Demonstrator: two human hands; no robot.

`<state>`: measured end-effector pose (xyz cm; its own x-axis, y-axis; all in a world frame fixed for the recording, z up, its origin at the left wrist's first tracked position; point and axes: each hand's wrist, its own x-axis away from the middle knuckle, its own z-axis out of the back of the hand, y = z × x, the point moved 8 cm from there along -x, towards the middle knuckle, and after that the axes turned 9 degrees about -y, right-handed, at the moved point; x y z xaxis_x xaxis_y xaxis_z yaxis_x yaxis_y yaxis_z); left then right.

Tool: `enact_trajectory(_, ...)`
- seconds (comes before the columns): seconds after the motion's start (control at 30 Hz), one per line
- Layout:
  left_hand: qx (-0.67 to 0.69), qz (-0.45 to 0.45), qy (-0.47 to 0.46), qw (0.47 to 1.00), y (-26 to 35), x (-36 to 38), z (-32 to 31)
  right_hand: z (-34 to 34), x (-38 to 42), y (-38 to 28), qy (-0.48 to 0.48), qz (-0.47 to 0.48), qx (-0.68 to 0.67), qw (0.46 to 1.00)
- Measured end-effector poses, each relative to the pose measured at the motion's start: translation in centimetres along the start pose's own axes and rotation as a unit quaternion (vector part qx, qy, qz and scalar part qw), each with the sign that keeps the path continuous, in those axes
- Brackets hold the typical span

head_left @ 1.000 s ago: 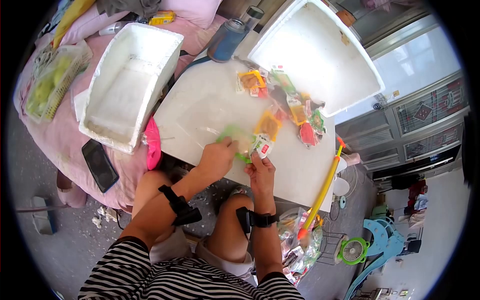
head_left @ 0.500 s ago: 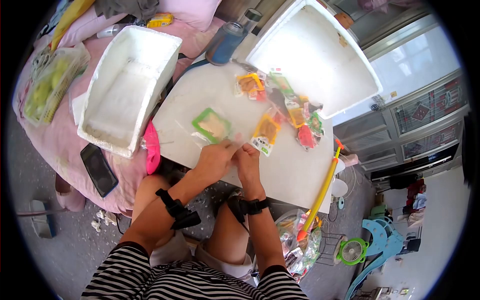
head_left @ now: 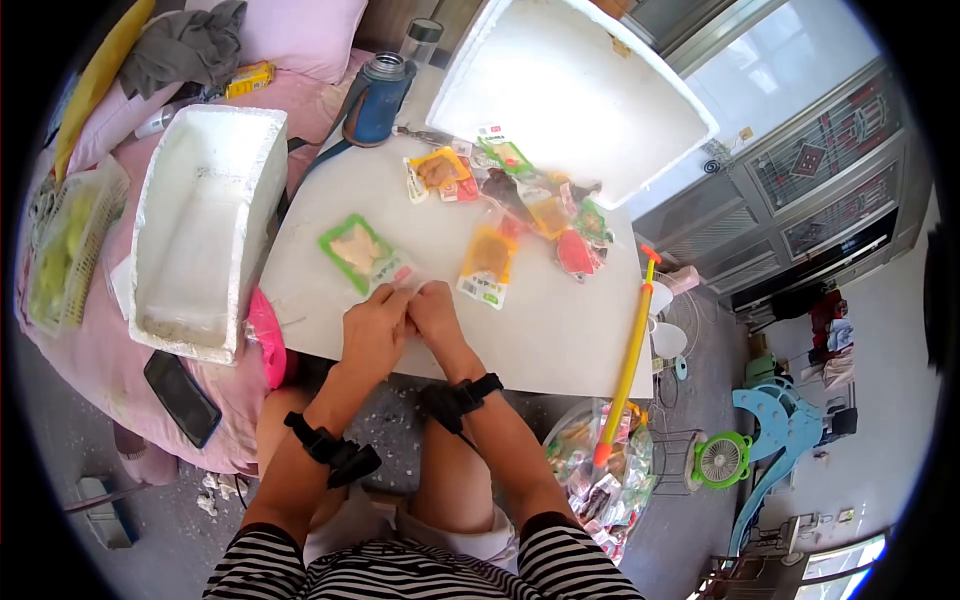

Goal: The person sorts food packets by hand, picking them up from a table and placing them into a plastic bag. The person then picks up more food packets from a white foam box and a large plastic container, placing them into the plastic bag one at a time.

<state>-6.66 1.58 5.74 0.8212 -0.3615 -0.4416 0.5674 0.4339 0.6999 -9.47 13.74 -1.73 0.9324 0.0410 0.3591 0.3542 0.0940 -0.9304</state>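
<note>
A green-bordered clear snack packet (head_left: pixel 357 252) with pale food inside lies over the table, its printed end towards me. At that near end, my left hand (head_left: pixel 375 330) is closed with fingers pinched on the packet's edge. My right hand (head_left: pixel 437 315) is closed right beside it, knuckles against the left, also at the packet's edge. The fingertips are partly hidden. A yellow-bordered snack packet (head_left: pixel 488 262) lies just beyond my right hand. Farther back are another yellow packet (head_left: pixel 440 172) and a red packet (head_left: pixel 576 250) in a loose group.
White foam boxes stand left (head_left: pixel 150 240) and at the table's back (head_left: pixel 690 110). A blue bottle (head_left: pixel 375 105) is at the far edge of the white table (head_left: pixel 330 310). A yellow tube with orange ends (head_left: pixel 628 355) crosses the right edge, above a bag of packets (head_left: pixel 605 490).
The camera view has shifted, so the table sits farther left. The green packet has turned, its printed end now near my hands. Both hands stay together at its edge.
</note>
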Motion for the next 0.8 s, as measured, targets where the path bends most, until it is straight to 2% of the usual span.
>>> enact_trajectory(0.1,-0.024,0.023,0.01,0.999,-0.3,0.1,0.3,-0.1,0.6,-1.2,-0.062,-0.026,0.058,0.996)
enact_trajectory(0.2,-0.06,0.037,0.015,0.997,-0.5,0.1,0.4,3.6,1.9,-4.6,-0.088,-0.046,0.082,0.992)
enact_trajectory(0.27,-0.075,0.045,0.003,0.996,-0.7,0.2,0.1,8.6,0.9,-7.0,0.013,0.0,0.071,0.997)
enact_trajectory(0.33,-0.084,0.051,-0.017,0.995,-0.8,0.2,-0.3,12.8,-1.3,-9.1,0.011,0.133,-0.035,0.99)
enact_trajectory(0.4,-0.078,0.049,-0.023,0.995,-0.8,0.2,-0.5,19.6,-6.8,-7.3,0.138,0.116,0.07,0.981)
enact_trajectory(0.43,-0.076,0.048,-0.026,0.996,-0.8,0.2,-0.6,20.7,-8.0,-9.7,0.195,0.162,0.337,0.907)
enact_trajectory(0.47,-0.079,0.05,-0.03,0.995,-0.9,0.1,-0.7,20.7,-9.1,-11.7,0.238,0.193,0.575,0.758)
enact_trajectory(0.5,-0.082,0.053,-0.036,0.995,-1.0,0.2,-0.9,19.7,-10.5,-12.4,0.261,0.207,0.767,0.548)
enact_trajectory(0.6,-0.08,0.061,-0.055,0.993,-1.3,0.2,-1.5,22.2,-14.0,-12.8,0.352,0.293,0.714,0.53)
enact_trajectory(0.7,-0.077,0.072,-0.06,0.993,-1.4,0.3,-1.5,26.7,-22.2,-10.6,0.349,0.19,0.664,0.633)
enact_trajectory(0.77,-0.075,0.07,-0.063,0.993,-1.2,-0.2,-1.8,24.3,-19.9,-12.6,0.368,0.086,0.599,0.706)
enact_trajectory(0.8,-0.078,0.07,-0.065,0.992,-1.1,-0.2,-1.7,23.7,-19.5,-12.4,0.39,0.065,0.565,0.724)
